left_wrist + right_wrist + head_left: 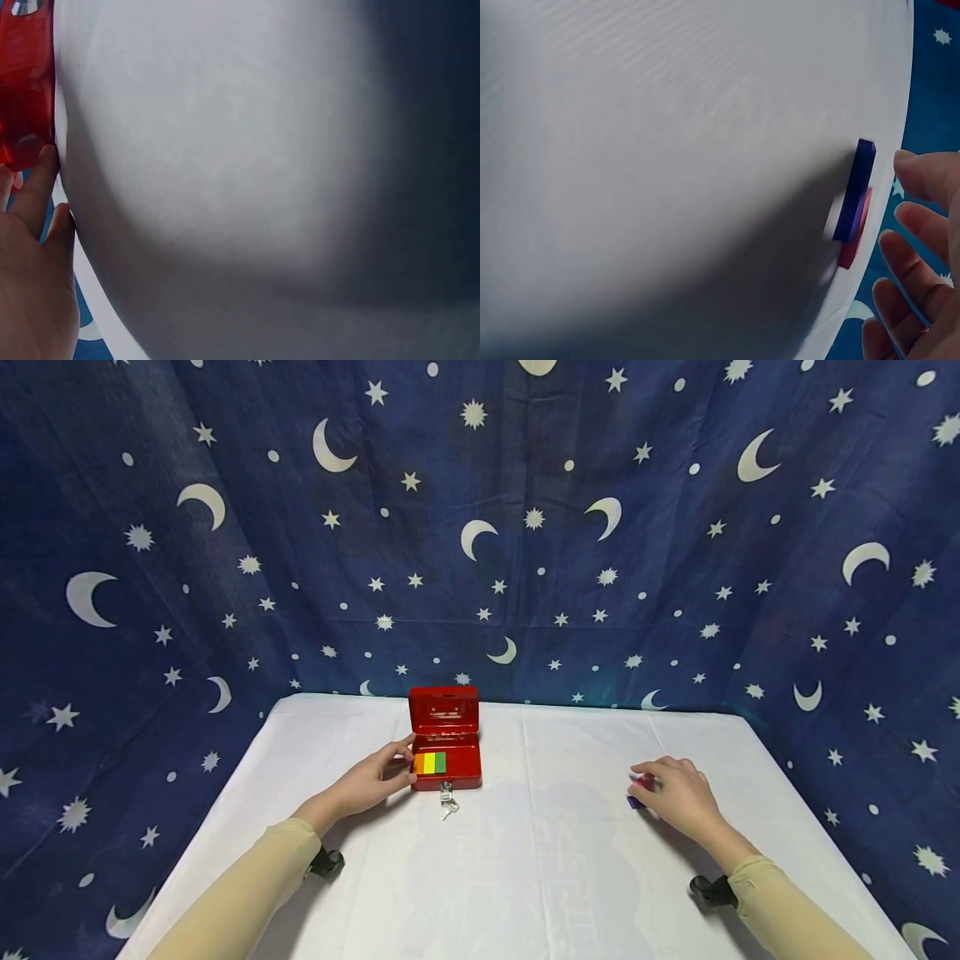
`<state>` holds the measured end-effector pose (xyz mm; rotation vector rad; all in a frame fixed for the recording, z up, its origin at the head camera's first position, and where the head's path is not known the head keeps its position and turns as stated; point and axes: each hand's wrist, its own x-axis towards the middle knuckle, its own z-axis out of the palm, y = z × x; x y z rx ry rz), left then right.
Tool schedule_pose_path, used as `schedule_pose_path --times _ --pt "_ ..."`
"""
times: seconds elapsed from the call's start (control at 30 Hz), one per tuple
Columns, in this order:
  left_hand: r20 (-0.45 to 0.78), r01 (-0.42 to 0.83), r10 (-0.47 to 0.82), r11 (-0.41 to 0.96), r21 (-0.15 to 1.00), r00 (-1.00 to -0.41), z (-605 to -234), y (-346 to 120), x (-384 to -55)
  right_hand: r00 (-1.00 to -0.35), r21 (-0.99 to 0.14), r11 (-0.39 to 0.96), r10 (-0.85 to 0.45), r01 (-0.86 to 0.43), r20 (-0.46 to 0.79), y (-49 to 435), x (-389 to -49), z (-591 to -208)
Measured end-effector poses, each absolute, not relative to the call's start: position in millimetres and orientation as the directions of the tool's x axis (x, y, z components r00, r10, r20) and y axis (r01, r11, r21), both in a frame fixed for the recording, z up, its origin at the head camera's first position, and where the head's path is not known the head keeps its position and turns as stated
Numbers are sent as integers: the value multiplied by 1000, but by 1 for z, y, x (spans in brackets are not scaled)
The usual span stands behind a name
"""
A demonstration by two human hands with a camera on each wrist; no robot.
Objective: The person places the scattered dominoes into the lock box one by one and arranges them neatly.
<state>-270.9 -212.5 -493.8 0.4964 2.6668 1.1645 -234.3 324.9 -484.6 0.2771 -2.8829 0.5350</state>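
A red metal cash box [468,764] stands with its lid [444,710] raised. Orange, yellow and green strips [430,763] lie side by side at the left inside it. My left hand [375,777] touches the box's left side with fingers and thumb spread; the left wrist view shows fingertips against the red wall [28,97]. Over on the right, my right hand [684,795] hovers with bent, parted fingers close above a purple block [857,187] and a pinkish-red block [855,247]. A gap shows between fingertips and blocks in the right wrist view. A white piece beside them is partly hidden.
A small padlock [446,793] hangs at the box front, with keys [450,810] on the white tablecloth [540,860]. Behind the table hangs a dark blue curtain [555,560] with moons and stars. Each wrist wears a black camera strap.
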Motion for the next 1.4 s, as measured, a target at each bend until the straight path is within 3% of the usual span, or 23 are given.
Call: schedule_pose_path --times 0.57,1.4 --pt "-50 244 401 647 723 -915 -487 -212 -273 -987 -359 929 -33 -88 157 338 -227 -489" --pt "-37 259 407 646 718 -913 -488 -213 -273 -993 -446 895 35 -18 109 341 -225 -492"
